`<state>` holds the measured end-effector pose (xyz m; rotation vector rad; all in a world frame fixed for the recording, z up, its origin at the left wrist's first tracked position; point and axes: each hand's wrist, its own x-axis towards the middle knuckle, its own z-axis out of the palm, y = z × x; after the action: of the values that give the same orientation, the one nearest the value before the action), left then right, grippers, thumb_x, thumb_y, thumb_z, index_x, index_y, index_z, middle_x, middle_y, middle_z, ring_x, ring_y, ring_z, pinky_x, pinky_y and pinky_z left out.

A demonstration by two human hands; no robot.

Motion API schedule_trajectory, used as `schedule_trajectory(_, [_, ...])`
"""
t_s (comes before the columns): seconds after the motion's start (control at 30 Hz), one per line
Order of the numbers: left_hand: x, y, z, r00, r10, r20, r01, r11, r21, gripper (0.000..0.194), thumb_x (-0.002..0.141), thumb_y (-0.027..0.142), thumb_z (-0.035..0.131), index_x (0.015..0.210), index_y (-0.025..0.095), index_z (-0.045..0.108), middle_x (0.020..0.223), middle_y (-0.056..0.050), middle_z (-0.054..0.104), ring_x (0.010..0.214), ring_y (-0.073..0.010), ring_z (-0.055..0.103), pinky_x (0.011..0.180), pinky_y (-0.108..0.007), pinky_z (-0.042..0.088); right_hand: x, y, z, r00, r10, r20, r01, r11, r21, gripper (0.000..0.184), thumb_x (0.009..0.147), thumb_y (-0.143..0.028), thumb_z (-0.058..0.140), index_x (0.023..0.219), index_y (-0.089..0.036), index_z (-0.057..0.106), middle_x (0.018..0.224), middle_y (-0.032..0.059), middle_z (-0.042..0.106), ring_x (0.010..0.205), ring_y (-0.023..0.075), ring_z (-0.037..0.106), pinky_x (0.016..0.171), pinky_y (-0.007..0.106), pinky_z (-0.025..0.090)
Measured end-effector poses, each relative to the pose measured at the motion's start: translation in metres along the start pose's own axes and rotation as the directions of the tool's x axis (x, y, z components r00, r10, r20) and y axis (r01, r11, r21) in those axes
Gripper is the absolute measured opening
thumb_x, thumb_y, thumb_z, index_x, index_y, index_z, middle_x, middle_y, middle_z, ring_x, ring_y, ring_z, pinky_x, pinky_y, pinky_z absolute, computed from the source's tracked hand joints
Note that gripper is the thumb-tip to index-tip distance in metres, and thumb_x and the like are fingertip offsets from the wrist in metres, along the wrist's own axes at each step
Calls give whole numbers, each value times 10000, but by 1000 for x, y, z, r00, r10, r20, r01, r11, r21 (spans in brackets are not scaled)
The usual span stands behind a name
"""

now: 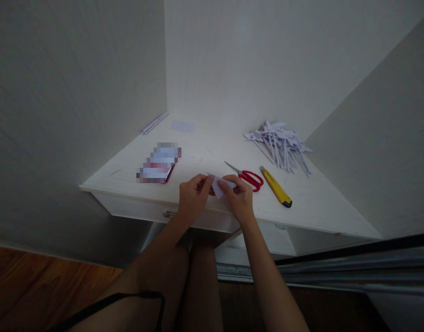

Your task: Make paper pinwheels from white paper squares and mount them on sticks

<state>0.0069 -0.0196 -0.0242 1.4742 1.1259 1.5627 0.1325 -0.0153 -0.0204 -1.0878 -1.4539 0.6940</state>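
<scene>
A small piece of white paper (217, 189), which looks folded, is held between both hands above the front edge of the white desk (205, 161). My left hand (194, 196) pinches its left side between thumb and fingers. On the other side, the thumb and fingers of my right hand (240, 196) are closed on the paper too. Just beyond my right hand lie scissors (251, 180) with red handles, their blades pointing to the back left. To their right rests a yellow utility knife (276, 186).
A pile of rolled and folded paper pieces (281, 143) lies at the back right. On the left is a phone-like object (159, 163), its screen blurred out. Thin paper rolls (155, 123) and a flat paper slip (182, 126) lie at the back left. Walls enclose the desk.
</scene>
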Motion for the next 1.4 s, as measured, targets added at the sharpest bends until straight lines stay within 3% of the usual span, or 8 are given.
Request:
schedule_trajectory(0.27, [0,-2,2,999,-16,-32,14,998,-67,229,784,380,541,747,155,560,566,22,619,482,-100,611,469,-165,487,0,-1,-1,999,-33,36,32,999,14,66,724,-268,615,712,-203,617,690,-12,577,670,129,532,630,271,420])
schedule_trajectory(0.43, [-1,-2,1,999,33,-20,-33,999,-5,246,808,371,506,693,158,549,554,27,595,488,-90,605,482,-156,480,0,1,1,997,-66,42,66,998,5,49,733,-253,616,721,-205,614,701,-8,576,682,133,538,647,283,433])
schedule_trajectory(0.6, [-1,-1,0,993,111,-26,-108,988,109,250,819,349,490,677,155,559,555,25,599,486,-73,589,481,-139,458,2,2,-1,975,-224,-6,221,965,-139,24,717,-234,636,725,-219,619,910,28,583,909,174,542,829,367,419])
schedule_trajectory(0.73, [-1,-1,-2,988,152,15,-152,976,157,248,822,328,491,673,148,575,548,21,599,490,-66,577,481,-131,441,9,-11,-12,963,-234,134,266,904,-335,60,706,-267,659,748,-230,636,989,38,595,1001,208,510,885,416,370])
schedule_trajectory(0.9, [2,-1,-4,983,165,84,-176,973,148,240,821,319,497,697,144,605,551,17,605,512,-74,587,500,-137,446,20,-26,-22,922,-141,362,262,913,-312,90,754,-297,613,739,-210,630,764,12,632,779,166,572,779,366,409])
schedule_trajectory(1.2, [0,-2,-3,968,228,107,-245,950,192,232,833,269,484,679,139,599,550,11,614,501,-67,583,469,-122,431,20,-26,-23,931,-68,359,217,894,-391,122,743,-323,621,743,-201,623,776,11,639,792,168,576,767,355,396])
schedule_trajectory(1.4, [1,-6,-5,914,368,172,-405,860,311,204,839,223,475,731,117,611,549,-6,626,487,-78,586,469,-138,415,23,-40,-26,900,-101,425,267,897,-352,163,765,-257,598,922,-228,629,871,12,664,826,154,581,736,314,400])
